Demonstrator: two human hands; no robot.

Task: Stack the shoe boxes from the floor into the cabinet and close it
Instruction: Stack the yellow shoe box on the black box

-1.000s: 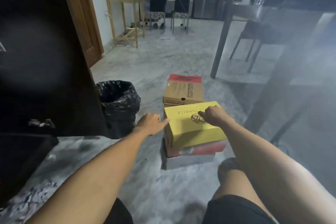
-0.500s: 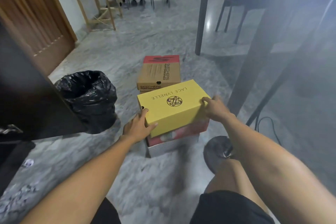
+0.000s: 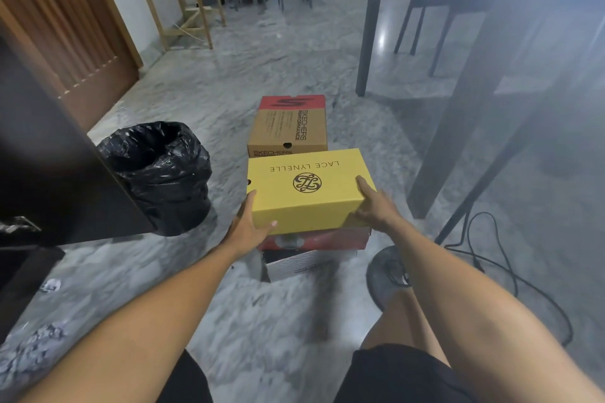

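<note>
A yellow shoe box [image 3: 306,188] is gripped at both ends by the left hand [image 3: 250,227] and right hand [image 3: 373,206], atop a half-hidden red box [image 3: 316,240] and white box [image 3: 301,265], a brown box [image 3: 289,129] partly covered behind.

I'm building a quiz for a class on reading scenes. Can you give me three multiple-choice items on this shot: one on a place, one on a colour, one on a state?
1. Where is the black-lined bin?
A. left of the box pile
B. right of the pile
C. on top of the pile

2. What colour is the box that both hands hold?
A. white
B. yellow
C. blue

3. How is the yellow box held?
A. one hand from above
B. not touched
C. gripped at both ends

Answers: 1 A, the bin stands on the floor to the pile's left. 2 B, its lid and side are yellow. 3 C, the left hand and the right hand each clasp an end, above the red box.
</note>
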